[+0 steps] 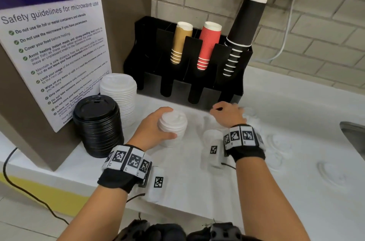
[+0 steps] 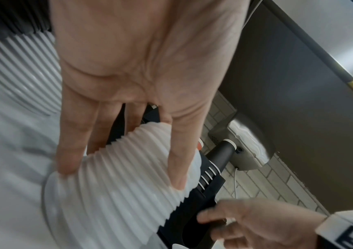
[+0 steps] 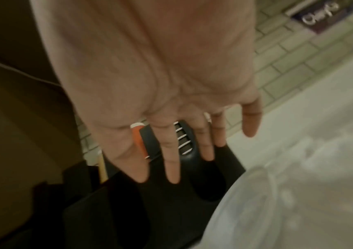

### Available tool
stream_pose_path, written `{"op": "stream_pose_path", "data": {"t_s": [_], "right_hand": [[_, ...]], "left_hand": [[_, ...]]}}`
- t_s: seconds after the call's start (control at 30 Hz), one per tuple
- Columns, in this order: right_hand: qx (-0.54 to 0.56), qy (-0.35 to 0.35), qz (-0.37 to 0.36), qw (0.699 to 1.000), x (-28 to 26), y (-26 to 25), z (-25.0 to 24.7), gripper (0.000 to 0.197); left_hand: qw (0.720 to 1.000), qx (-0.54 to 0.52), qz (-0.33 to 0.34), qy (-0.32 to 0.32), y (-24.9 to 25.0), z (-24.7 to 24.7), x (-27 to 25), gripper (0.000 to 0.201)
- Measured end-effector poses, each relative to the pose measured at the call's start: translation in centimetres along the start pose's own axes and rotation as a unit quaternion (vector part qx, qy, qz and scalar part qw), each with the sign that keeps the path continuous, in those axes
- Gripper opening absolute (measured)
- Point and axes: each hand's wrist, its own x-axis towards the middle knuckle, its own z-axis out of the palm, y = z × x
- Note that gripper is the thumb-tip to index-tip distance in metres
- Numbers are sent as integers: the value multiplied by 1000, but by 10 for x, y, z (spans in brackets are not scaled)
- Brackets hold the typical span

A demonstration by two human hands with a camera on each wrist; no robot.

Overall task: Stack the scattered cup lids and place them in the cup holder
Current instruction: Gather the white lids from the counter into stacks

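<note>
Left hand point(image 1: 152, 128) grips ribbed white lid stack point(image 1: 172, 124); right hand point(image 1: 229, 111) spread above counter.

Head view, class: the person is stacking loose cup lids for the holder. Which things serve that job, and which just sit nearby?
Job:
left hand gripping white lid stack
right hand reaching for loose lids
cup holder

Nearby:
black lids
tall white lids
poster
cups
sink
</note>
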Motion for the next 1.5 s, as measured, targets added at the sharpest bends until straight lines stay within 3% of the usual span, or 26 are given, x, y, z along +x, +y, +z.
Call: {"op": "stream_pose_path", "data": {"t_s": [0.1, 0.2, 0.4, 0.57, 0.73, 0.83, 0.9, 1.03, 1.23, 1.5], "right_hand": [[-136, -23, 106, 985, 15, 2, -5, 40], [-155, -47, 102, 982, 19, 5, -6, 36], [-112, -69, 90, 987, 9, 3, -14, 46], [19, 8, -44, 999, -13, -4, -7, 54], [87, 72, -188, 976, -40, -15, 15, 45], [96, 125, -252, 955, -52, -21, 20, 26], [114, 138, -283, 942, -57, -26, 25, 24], [176, 81, -260, 946, -59, -33, 33, 46], [167, -15, -218, 961, -56, -26, 39, 28], [164, -22, -249, 954, -55, -26, 40, 36]], "left_hand": [[1000, -3, 3, -5, 2, 2, 1, 63], [1000, -8, -2, -11, 5, 5, 3, 63], [1000, 1, -3, -23, 9, 11, 6, 64], [1000, 0, 0, -17, 10, 14, 9, 64], [1000, 3, 14, -14, 10, 16, 11, 68], [1000, -6, 17, -23, 9, 18, 12, 67], [999, -6, 25, -29, 8, 19, 13, 64], [998, -46, 28, -33, 5, 16, 15, 66], [998, -37, 6, -40, 7, 16, 19, 106], [999, -35, 7, -35, 10, 18, 17, 113]]}}
